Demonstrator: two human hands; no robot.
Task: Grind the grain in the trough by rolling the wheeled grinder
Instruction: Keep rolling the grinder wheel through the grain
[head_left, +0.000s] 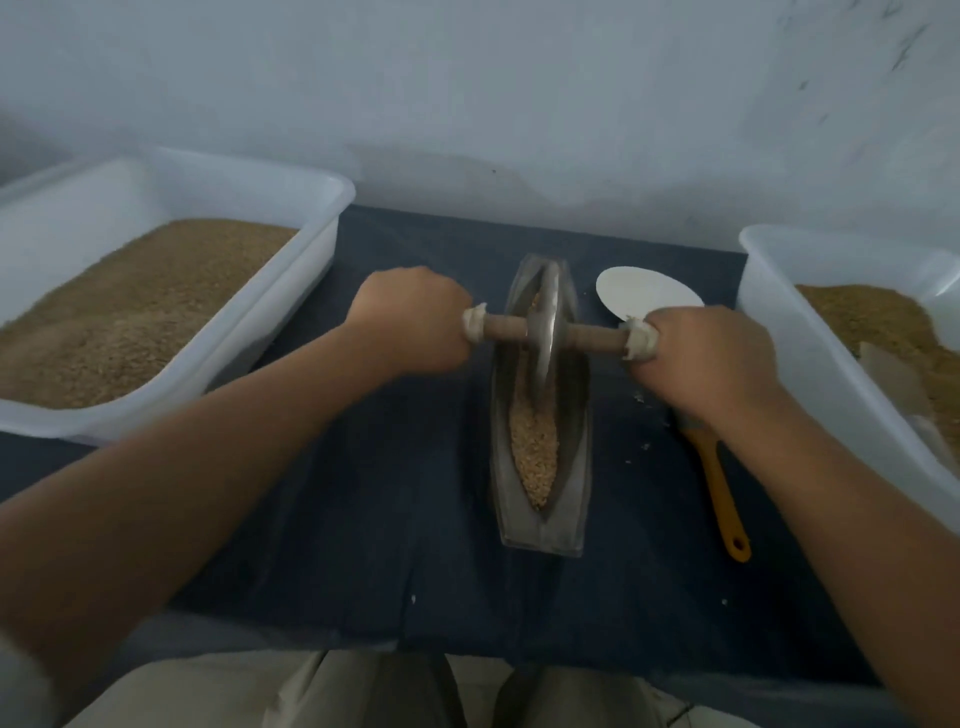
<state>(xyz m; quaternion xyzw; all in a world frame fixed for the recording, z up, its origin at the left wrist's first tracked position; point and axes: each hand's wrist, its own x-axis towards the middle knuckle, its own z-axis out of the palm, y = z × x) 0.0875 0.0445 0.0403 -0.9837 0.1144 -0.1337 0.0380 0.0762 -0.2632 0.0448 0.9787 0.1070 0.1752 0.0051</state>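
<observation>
A narrow metal boat-shaped trough (574, 499) lies lengthwise on a dark blue cloth, its groove holding pale crushed grain (535, 447). The wheeled grinder (545, 332), a metal disc on a wooden axle, stands in the far half of the groove. My left hand (410, 317) grips the axle's left end. At the axle's right end my right hand (706, 353) grips the handle, which is wrapped in white cloth.
A white tub (317, 223) of brown grain sits at the left, and another white tub (779, 322) with grain at the right. A white spoon with an orange handle (719, 493) lies right of the trough, partly under my right hand. A wall rises behind.
</observation>
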